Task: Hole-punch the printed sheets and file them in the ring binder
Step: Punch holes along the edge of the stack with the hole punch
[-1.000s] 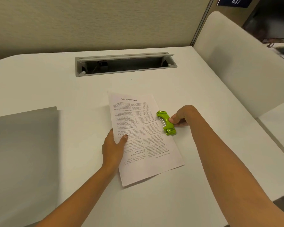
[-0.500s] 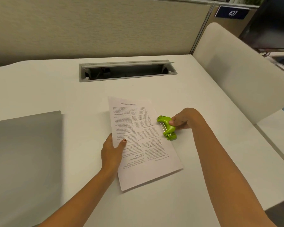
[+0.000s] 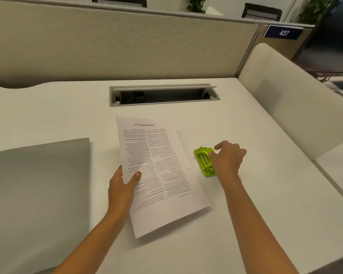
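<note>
the left hand [image 3: 123, 186] pinches the left edge of the printed sheets [image 3: 160, 175], which lie in the middle of the desk [image 3: 245, 214]. the right hand [image 3: 228, 159] curls around the green hole punch [image 3: 203, 161], just beside the sheets' right edge and not touching them. the grey ring binder [image 3: 38, 184] lies closed at the desk's left edge.

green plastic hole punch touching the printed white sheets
Apart: the head view shows bare white desk between green plastic hole punch and printed white sheets.
</note>
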A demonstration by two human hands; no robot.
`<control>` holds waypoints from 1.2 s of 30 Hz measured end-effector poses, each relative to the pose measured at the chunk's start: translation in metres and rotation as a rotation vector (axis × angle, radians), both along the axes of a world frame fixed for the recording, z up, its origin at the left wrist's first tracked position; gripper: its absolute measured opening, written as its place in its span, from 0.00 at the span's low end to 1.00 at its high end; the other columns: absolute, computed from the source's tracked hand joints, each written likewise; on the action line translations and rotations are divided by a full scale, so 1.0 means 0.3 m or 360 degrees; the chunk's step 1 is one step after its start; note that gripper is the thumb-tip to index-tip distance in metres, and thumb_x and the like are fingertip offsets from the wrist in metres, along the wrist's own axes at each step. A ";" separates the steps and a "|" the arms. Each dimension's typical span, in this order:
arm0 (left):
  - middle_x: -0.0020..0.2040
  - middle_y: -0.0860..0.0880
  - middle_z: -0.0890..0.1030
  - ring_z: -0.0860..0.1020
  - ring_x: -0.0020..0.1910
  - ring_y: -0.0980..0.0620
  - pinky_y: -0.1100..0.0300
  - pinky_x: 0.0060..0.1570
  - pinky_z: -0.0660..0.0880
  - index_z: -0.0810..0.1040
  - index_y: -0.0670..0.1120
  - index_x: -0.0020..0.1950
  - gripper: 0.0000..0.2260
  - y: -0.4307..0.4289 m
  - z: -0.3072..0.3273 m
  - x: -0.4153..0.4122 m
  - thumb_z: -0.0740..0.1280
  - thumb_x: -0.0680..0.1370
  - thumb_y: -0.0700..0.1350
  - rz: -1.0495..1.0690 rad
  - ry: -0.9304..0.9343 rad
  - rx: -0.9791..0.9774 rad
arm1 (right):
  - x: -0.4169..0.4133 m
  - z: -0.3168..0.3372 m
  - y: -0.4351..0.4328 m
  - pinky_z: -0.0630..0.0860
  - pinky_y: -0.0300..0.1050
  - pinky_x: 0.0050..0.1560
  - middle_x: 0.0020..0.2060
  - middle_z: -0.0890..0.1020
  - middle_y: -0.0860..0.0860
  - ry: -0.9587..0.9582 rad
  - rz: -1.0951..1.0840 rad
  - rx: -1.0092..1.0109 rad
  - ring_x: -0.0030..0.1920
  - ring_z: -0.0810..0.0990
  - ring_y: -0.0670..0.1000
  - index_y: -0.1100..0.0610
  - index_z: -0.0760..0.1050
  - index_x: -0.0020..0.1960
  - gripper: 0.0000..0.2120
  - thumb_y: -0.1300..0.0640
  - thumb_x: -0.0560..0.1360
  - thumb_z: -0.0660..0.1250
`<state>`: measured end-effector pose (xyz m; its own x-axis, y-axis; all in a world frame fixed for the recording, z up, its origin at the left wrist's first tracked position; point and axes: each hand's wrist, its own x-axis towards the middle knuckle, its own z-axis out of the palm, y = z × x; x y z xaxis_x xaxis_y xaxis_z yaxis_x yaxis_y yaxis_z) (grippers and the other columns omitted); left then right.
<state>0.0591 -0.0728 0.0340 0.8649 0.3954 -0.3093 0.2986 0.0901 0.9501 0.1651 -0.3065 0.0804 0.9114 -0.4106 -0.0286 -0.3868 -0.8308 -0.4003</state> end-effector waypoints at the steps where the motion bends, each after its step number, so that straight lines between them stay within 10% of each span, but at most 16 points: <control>1: 0.54 0.57 0.81 0.83 0.49 0.49 0.48 0.45 0.81 0.73 0.58 0.61 0.13 0.012 0.012 -0.005 0.67 0.78 0.48 0.0016 -0.0015 0.0003 | -0.034 -0.004 0.027 0.65 0.42 0.49 0.52 0.78 0.58 -0.0155 0.0038 0.0022 0.57 0.70 0.59 0.56 0.79 0.56 0.10 0.56 0.75 0.69; 13: 0.53 0.56 0.84 0.84 0.49 0.53 0.56 0.44 0.81 0.77 0.55 0.61 0.14 0.171 0.106 -0.111 0.69 0.77 0.45 0.0174 -0.0381 -0.0084 | -0.197 0.050 0.235 0.78 0.51 0.56 0.51 0.84 0.54 0.0232 0.0367 0.1254 0.52 0.82 0.54 0.58 0.79 0.56 0.11 0.58 0.74 0.71; 20: 0.71 0.48 0.69 0.70 0.69 0.51 0.47 0.65 0.72 0.57 0.52 0.71 0.29 0.195 0.155 -0.130 0.69 0.76 0.43 0.0551 -0.0563 0.0212 | -0.171 0.200 0.310 0.74 0.40 0.48 0.45 0.83 0.49 -0.0134 0.0585 0.0644 0.45 0.80 0.49 0.55 0.82 0.52 0.08 0.58 0.73 0.72; 24: 0.79 0.45 0.52 0.49 0.78 0.51 0.54 0.76 0.52 0.52 0.43 0.77 0.35 0.245 0.268 -0.095 0.69 0.77 0.46 0.0549 -0.0928 0.1134 | -0.136 0.299 0.365 0.70 0.40 0.46 0.49 0.82 0.51 -0.0290 0.0732 0.0279 0.42 0.76 0.48 0.54 0.80 0.52 0.06 0.58 0.77 0.68; 30: 0.76 0.43 0.62 0.62 0.75 0.47 0.44 0.76 0.51 0.68 0.43 0.71 0.23 0.234 0.462 0.000 0.66 0.77 0.47 -0.0247 -0.1042 0.2323 | -0.112 0.449 0.447 0.68 0.42 0.39 0.42 0.81 0.55 -0.0787 0.1387 -0.0380 0.42 0.76 0.52 0.58 0.76 0.43 0.04 0.60 0.73 0.71; 33: 0.64 0.47 0.79 0.78 0.61 0.46 0.52 0.59 0.73 0.72 0.48 0.68 0.18 0.210 0.506 0.009 0.62 0.80 0.51 -0.0220 -0.0775 0.2054 | -0.113 0.490 0.503 0.75 0.48 0.42 0.41 0.82 0.57 -0.0954 0.1769 -0.0675 0.42 0.79 0.56 0.61 0.77 0.43 0.08 0.61 0.69 0.75; 36: 0.42 0.53 0.82 0.79 0.36 0.54 0.64 0.30 0.70 0.75 0.51 0.55 0.12 0.209 0.499 0.021 0.57 0.81 0.55 -0.0324 -0.0590 0.1877 | -0.108 0.511 0.530 0.68 0.53 0.68 0.39 0.83 0.57 -0.1191 0.1986 -0.0800 0.45 0.82 0.57 0.61 0.78 0.41 0.06 0.67 0.68 0.74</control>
<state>0.0654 -0.0102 0.1836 0.9020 0.1145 0.4164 -0.0952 -0.8877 0.4504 0.1327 -0.1475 0.2336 0.4137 0.7732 0.4807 0.7904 -0.5670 0.2318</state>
